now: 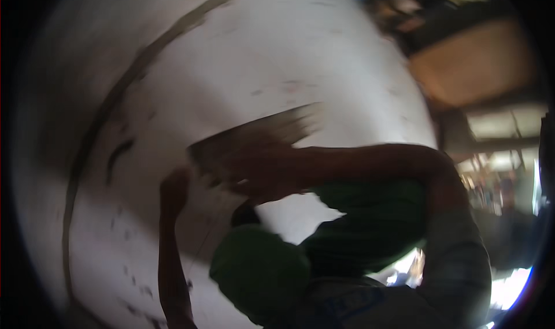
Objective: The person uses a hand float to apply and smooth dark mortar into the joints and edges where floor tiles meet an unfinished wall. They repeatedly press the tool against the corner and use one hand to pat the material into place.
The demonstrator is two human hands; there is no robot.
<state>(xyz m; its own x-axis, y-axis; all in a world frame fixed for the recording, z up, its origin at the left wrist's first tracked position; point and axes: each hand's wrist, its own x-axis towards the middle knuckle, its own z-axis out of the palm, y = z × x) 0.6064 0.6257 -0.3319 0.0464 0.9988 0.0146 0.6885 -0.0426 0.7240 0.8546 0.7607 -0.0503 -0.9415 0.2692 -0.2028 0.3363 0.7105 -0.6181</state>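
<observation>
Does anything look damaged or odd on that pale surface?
Yes: at left, a dark curved mark and, lower down, dark specks stand out because the pale surface around them is lighter. Whether they are dirt or damage, I cannot tell.

No lettering can be read: toward five o'clock, the blue print on a person's grey shirt is too blurred to make out.

Surface: white, scattered with dark smudges and streaks. Curved strip: dull grey-brown. Flat blade: grey, paler at one end. Cloth: plain green, darker toward the right. Sleeve: grey. Shirt: grey, with a blue marking. Panel, upper right: orange-brown.
</observation>
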